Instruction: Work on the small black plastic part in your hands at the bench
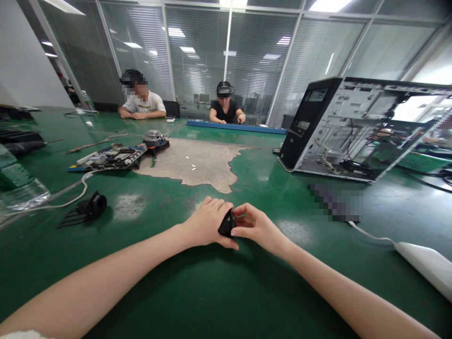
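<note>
A small black part (227, 224) is between my two hands, just above the green tabletop (212, 292) near its front. My left hand (208, 222) wraps over it from the left, with the back of the hand up and the thumb below. From the right, the fingertips and thumb of my right hand (256, 226) pinch the same part at its right side. The palm side of my left hand and the far side of the part are hidden.
Left are a black bracket piece (92, 205), a circuit board (109, 157), a cooler (155, 140), a cable and a plastic bottle (21, 181). Right stand an open computer case (339, 132), a blurred dark object and a white box (425, 263). Two people sit across the table.
</note>
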The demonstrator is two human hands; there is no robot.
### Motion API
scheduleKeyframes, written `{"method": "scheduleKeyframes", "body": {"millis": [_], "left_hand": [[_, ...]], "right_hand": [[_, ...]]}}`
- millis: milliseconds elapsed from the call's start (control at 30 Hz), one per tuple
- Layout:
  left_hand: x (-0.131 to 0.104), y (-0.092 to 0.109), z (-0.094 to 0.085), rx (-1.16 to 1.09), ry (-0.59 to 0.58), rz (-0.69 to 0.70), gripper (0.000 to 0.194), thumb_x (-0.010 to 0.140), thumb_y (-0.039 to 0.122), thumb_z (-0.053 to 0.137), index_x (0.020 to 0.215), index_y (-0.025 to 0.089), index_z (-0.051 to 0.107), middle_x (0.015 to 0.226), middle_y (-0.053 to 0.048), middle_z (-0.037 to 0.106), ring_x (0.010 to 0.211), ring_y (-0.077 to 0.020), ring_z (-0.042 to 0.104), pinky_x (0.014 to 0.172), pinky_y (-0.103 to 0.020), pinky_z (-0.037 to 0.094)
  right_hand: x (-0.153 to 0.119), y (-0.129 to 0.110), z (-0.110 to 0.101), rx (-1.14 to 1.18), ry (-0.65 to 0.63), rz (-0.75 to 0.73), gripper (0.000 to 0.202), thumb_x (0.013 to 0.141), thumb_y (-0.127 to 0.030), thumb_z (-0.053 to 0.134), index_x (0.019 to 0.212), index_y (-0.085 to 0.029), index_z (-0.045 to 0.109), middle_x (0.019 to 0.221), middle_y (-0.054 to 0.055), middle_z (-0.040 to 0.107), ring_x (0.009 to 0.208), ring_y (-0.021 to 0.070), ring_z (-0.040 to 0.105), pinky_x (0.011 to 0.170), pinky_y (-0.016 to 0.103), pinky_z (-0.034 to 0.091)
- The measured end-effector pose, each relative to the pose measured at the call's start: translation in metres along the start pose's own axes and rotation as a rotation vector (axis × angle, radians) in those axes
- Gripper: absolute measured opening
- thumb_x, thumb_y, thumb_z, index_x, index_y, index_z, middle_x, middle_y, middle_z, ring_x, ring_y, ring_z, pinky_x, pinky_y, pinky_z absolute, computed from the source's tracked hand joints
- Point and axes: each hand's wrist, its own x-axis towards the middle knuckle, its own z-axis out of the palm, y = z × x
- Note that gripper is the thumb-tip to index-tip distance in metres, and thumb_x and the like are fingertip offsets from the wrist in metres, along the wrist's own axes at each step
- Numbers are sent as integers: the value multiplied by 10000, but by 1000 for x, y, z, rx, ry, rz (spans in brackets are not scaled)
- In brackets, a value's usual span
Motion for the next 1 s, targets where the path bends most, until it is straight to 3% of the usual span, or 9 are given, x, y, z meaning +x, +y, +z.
{"method": "scheduleKeyframes", "body": {"millis": [300, 567, 833, 1000], "left_hand": [[-1, 3, 1, 13, 52, 13, 760, 539, 734, 542, 1004, 139, 453, 924, -81, 552, 834, -247, 504, 740, -361, 311], [1, 2, 4, 33, 57, 20, 735, 525, 728, 555, 968, 149, 458, 915, -75, 561, 819, -243, 509, 732, -353, 316], [1, 2, 3, 34, 53, 21, 727, 537, 707, 566, 975, 136, 457, 920, -76, 564, 821, -243, 512, 723, -355, 322], [2, 1, 4, 16, 47, 7, 746, 530, 688, 592, 1004, 131, 446, 944, -84, 564, 843, -245, 515, 734, -354, 326]], "right_hand": [[-11, 0, 6, -260, 64, -205, 245, 695, -164, 650, 919, -194, 557, 946, 24, 600, 919, 181, 587, 853, 358, 484], [-7, 0, 9, -142, 77, -88, 257, 667, -186, 672, 884, -185, 533, 875, 11, 609, 847, 168, 618, 828, 354, 501], [-13, 9, 10, -235, 94, -256, 247, 711, -198, 644, 937, -204, 543, 935, 26, 541, 892, 171, 580, 838, 335, 496], [-9, 12, 12, -161, 127, -197, 121, 801, -261, 538, 904, -199, 522, 893, 21, 559, 849, 154, 583, 789, 320, 494]]}}
